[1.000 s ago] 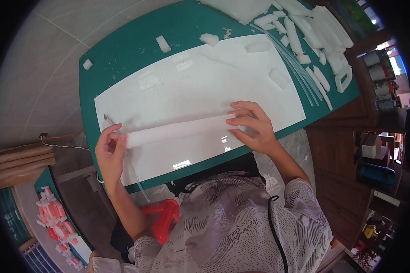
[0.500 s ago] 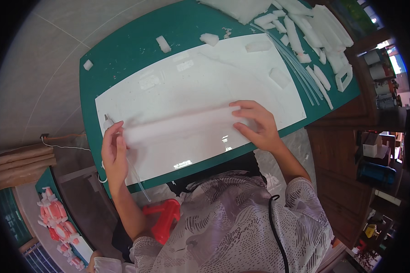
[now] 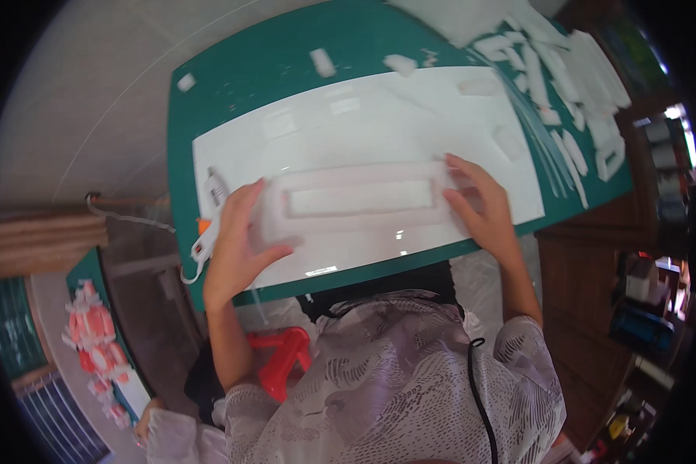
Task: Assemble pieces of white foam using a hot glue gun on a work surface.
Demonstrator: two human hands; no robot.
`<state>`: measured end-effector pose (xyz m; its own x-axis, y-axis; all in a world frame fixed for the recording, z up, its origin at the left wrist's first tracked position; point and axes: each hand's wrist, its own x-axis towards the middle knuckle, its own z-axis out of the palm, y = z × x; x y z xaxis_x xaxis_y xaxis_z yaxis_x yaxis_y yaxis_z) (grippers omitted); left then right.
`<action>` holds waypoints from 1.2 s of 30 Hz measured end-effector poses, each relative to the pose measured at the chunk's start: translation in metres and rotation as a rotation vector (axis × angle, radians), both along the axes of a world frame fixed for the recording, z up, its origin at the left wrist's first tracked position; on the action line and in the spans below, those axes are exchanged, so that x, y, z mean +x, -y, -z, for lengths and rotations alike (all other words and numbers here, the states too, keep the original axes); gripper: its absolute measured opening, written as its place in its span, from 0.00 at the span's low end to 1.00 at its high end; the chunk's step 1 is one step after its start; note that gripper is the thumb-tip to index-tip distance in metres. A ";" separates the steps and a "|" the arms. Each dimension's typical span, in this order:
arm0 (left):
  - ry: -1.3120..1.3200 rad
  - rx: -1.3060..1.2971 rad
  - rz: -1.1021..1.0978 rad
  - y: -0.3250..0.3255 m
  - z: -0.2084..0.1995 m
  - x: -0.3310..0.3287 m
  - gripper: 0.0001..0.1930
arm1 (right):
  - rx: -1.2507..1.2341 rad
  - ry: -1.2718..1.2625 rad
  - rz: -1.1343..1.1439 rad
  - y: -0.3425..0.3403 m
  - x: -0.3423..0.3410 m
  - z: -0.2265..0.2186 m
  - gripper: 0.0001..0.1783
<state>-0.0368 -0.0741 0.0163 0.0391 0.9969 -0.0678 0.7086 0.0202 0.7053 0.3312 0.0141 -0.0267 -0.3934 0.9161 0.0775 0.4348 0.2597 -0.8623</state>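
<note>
A white foam frame [image 3: 356, 223], long and rectangular with an oblong opening in its middle, is blurred by motion. My left hand [image 3: 238, 246] grips its left end, the thumb stretched along the near side. At the right end, my right hand [image 3: 483, 207] holds it between thumb and fingers. Under the frame lies a glossy white board [image 3: 332, 139]. Close beside my left hand is a white glue gun with an orange part [image 3: 203, 225], partly hidden by that hand.
White foam pieces [image 3: 553, 77] pile up at the table's far right, beside thin clear sticks [image 3: 545, 143]. A few foam scraps lie on the green tabletop [image 3: 247, 58]. A red plastic stool [image 3: 286, 363] stands below the near edge. Another person's pale sleeve [image 3: 179, 437] shows at lower left.
The foam frame has turned from edge-on to face up, so its opening now shows. My left thumb has spread out, and the view has shifted so the table appears farther right.
</note>
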 end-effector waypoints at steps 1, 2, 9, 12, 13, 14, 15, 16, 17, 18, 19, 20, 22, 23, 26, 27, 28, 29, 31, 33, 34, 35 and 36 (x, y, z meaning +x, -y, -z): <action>-0.014 -0.002 -0.030 -0.001 0.000 0.000 0.52 | -0.002 -0.014 -0.030 0.000 0.003 -0.008 0.34; -0.087 0.059 0.045 -0.002 0.003 -0.001 0.52 | 0.080 0.092 -0.068 0.001 0.005 -0.017 0.39; -0.181 0.135 0.251 -0.023 0.000 0.001 0.53 | 0.208 0.315 -0.298 -0.006 0.007 -0.027 0.57; -0.166 0.090 0.261 -0.028 0.001 -0.001 0.52 | 0.137 0.316 -0.326 -0.012 -0.001 -0.025 0.56; -0.161 0.092 0.279 -0.029 0.002 -0.003 0.52 | 0.133 0.322 -0.308 -0.013 -0.002 -0.025 0.56; -0.180 0.093 0.274 -0.028 0.004 -0.005 0.53 | 0.112 0.287 -0.310 -0.013 -0.003 -0.025 0.56; -0.200 0.095 0.264 -0.028 0.004 -0.006 0.54 | 0.094 0.252 -0.316 -0.013 -0.002 -0.025 0.56; -0.196 0.095 0.273 -0.028 0.004 -0.006 0.54 | 0.091 0.255 -0.306 -0.014 0.001 -0.025 0.56; -0.155 0.102 0.264 -0.028 0.002 -0.005 0.53 | 0.124 0.217 -0.302 -0.014 0.004 -0.024 0.56; -0.118 0.108 0.246 -0.027 0.000 -0.006 0.53 | 0.159 0.175 -0.306 -0.014 0.006 -0.022 0.56; -0.120 0.104 0.242 -0.026 -0.002 -0.005 0.53 | 0.156 0.173 -0.310 -0.014 0.008 -0.022 0.56; -0.083 0.118 0.226 -0.025 -0.004 -0.005 0.53 | 0.097 0.138 -0.293 -0.014 0.009 -0.024 0.57; -0.048 0.132 0.202 -0.023 -0.006 -0.004 0.53 | 0.038 0.102 -0.284 -0.014 0.013 -0.026 0.58; -0.040 0.175 0.191 -0.023 -0.006 -0.003 0.53 | 0.053 0.100 -0.252 -0.014 0.014 -0.025 0.58; -0.068 0.238 0.162 -0.020 -0.008 -0.002 0.52 | 0.101 0.099 -0.201 -0.015 0.014 -0.024 0.59; -0.091 0.257 0.154 -0.019 -0.008 -0.002 0.51 | 0.131 0.112 -0.171 -0.015 0.014 -0.023 0.59; -0.093 0.258 0.152 -0.019 -0.008 -0.001 0.51 | 0.132 0.110 -0.173 -0.015 0.013 -0.023 0.59; -0.097 0.278 0.171 -0.019 -0.009 0.000 0.50 | 0.152 0.109 -0.159 -0.016 0.013 -0.022 0.58; -0.101 0.296 0.190 -0.018 -0.010 0.000 0.49 | 0.171 0.107 -0.144 -0.015 0.013 -0.021 0.58; -0.166 0.375 0.225 -0.018 -0.010 0.001 0.49 | 0.190 0.108 -0.135 -0.016 0.014 -0.021 0.57; -0.165 0.376 0.226 -0.018 -0.010 0.001 0.49 | 0.191 0.109 -0.133 -0.016 0.014 -0.021 0.57; -0.184 0.405 0.214 -0.018 -0.009 0.002 0.49 | 0.204 0.100 -0.137 -0.016 0.015 -0.021 0.57; -0.205 0.432 0.198 -0.018 -0.009 0.002 0.50 | 0.217 0.088 -0.143 -0.017 0.015 -0.020 0.56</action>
<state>-0.0345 -0.0565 0.0249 0.2593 0.9105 0.3222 0.7936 -0.3910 0.4662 0.3461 0.0309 -0.0064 -0.5316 0.8164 0.2255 0.4515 0.4984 -0.7401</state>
